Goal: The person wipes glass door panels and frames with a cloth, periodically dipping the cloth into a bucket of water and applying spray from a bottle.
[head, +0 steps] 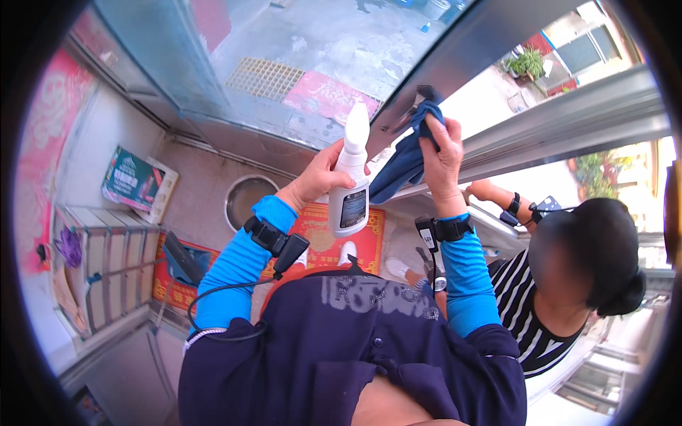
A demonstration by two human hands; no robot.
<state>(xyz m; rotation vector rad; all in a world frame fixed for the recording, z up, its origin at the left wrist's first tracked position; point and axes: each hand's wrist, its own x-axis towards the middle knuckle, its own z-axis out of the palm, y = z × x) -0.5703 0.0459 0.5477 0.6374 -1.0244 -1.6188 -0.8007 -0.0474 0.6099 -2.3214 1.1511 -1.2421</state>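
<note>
A white plastic spray bottle (349, 183) with a dark label stands upright in my left hand (318, 175). Its pale nozzle cap points away from me, toward the window glass (314, 37). My right hand (445, 160) pinches a dark blue cloth (399, 165) by its upper part, and the rest hangs down to the left, behind the bottle. The bunched top of the cloth is close to the brown metal frame (405, 85) beside a handle (426, 93); whether it touches the frame I cannot tell.
Another person (565, 277) in a striped top stands close on my right, an arm reaching toward the frame. A metal basin (249, 199) sits on the floor by the wall. At left are a radiator (114, 266), a cardboard box (133, 178) and a blue dustpan (186, 258). A red mat (367, 229) lies below.
</note>
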